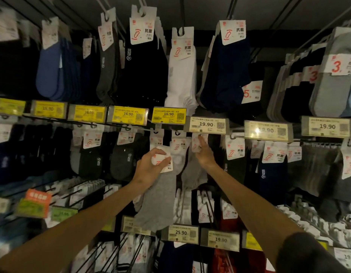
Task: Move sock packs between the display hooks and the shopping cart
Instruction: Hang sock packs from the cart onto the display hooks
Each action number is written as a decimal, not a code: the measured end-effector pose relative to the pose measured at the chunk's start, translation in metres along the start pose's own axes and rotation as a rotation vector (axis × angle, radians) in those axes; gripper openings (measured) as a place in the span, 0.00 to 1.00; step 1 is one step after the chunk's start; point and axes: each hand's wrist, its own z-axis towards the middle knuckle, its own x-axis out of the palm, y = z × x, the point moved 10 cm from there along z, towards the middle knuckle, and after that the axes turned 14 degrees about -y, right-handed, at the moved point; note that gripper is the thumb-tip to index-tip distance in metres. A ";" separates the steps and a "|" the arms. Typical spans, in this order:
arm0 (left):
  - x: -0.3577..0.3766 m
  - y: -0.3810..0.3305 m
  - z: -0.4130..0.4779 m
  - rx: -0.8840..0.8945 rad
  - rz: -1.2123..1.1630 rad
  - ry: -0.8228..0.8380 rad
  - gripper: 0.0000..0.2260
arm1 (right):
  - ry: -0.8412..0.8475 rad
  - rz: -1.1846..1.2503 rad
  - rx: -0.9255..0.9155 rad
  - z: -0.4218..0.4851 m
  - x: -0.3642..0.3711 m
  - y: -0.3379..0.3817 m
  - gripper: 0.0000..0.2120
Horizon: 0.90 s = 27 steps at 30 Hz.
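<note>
Head view: left hand grips grey sock pack; right hand touches hanging pack.

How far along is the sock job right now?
Done: cannot tell; no cart shows in this view. In hand: the left hand grips the card of a grey sock pack, off any hook, while the right hand touches the card of another grey pack under the 19.90 price tag. Left: hanging the held pack or taking it to the cart; which is unclear.
</note>
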 end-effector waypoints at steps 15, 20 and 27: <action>0.026 -0.012 -0.019 -0.057 -0.289 0.080 0.28 | 0.098 0.408 0.046 -0.143 -0.037 0.032 0.10; 0.042 -0.027 -0.034 -0.058 -0.373 0.107 0.36 | 0.111 0.462 0.149 -0.159 -0.044 0.033 0.21; 0.053 -0.033 -0.046 -0.177 -0.407 0.172 0.28 | 0.091 0.632 0.245 -0.168 -0.056 0.036 0.26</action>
